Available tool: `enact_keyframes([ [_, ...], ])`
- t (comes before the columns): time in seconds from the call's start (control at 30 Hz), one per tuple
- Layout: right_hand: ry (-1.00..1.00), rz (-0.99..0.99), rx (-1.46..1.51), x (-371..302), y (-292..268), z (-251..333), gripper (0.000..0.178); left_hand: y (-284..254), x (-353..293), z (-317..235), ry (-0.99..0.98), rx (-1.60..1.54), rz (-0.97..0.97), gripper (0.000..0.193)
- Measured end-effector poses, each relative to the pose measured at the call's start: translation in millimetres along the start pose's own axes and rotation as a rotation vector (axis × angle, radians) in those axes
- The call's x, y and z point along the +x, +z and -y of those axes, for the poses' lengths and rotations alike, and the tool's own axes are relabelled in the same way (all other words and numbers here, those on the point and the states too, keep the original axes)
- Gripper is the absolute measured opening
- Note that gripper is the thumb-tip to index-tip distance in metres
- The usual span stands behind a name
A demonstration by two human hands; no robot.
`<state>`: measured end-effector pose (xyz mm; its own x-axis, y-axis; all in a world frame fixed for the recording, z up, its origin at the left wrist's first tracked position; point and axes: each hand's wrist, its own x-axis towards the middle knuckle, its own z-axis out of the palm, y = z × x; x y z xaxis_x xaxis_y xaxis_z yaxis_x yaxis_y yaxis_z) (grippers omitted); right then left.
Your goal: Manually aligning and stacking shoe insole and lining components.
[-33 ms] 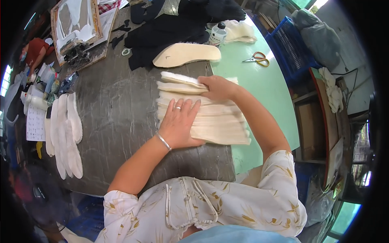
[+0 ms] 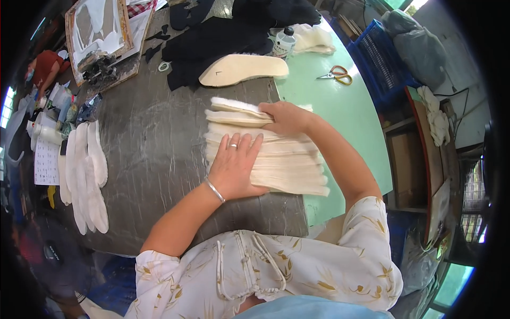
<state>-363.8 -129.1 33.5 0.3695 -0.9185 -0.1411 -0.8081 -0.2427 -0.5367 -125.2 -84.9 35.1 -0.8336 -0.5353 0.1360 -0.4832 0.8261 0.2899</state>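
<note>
A fanned row of cream fleece pieces (image 2: 289, 175), soft and fluffy at the ends, lies before me across the dark board and the green tabletop. My left hand (image 2: 234, 165) rests flat on the row's left part, fingers stretched and slightly apart. At the far side, my right hand (image 2: 287, 118) pinches the farthest fleece pieces (image 2: 236, 116) between thumb and fingers; some of its fingertips are hidden. Beyond the row sits a pile of cream insoles (image 2: 244, 70), the top one smooth with a small mark.
Red-and-yellow-handled scissors (image 2: 337, 76) and a dark-capped bottle (image 2: 285, 42) stand or lie on the green tabletop (image 2: 356, 138). Black cloth (image 2: 218, 40) covers the far side. White fleece insoles (image 2: 87, 175) lie at the left edge. Another person (image 2: 48, 69) is at far left.
My left hand and the near part of the fleece row have shifted slightly toward me. The right hand keeps its pinch, almost in place.
</note>
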Motion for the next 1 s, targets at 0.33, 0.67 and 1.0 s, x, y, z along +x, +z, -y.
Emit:
enact_keyframes([
  [0.33,0.066,-0.01,0.186,-10.3,7.9,5.0,0.055,-2.3,-18.5,-24.9,0.014,-0.004,0.07,0.112],
  [0.67,0.013,0.047,0.159,-14.4,9.3,-1.3,0.037,-7.6,-0.4,-11.9,0.037,0.058,0.169,0.109],
  [1.0,0.134,-0.354,0.501,37.1,-23.7,-46.9,0.033,-4.3,-0.4,-14.6,0.058,0.016,0.168,0.131],
])
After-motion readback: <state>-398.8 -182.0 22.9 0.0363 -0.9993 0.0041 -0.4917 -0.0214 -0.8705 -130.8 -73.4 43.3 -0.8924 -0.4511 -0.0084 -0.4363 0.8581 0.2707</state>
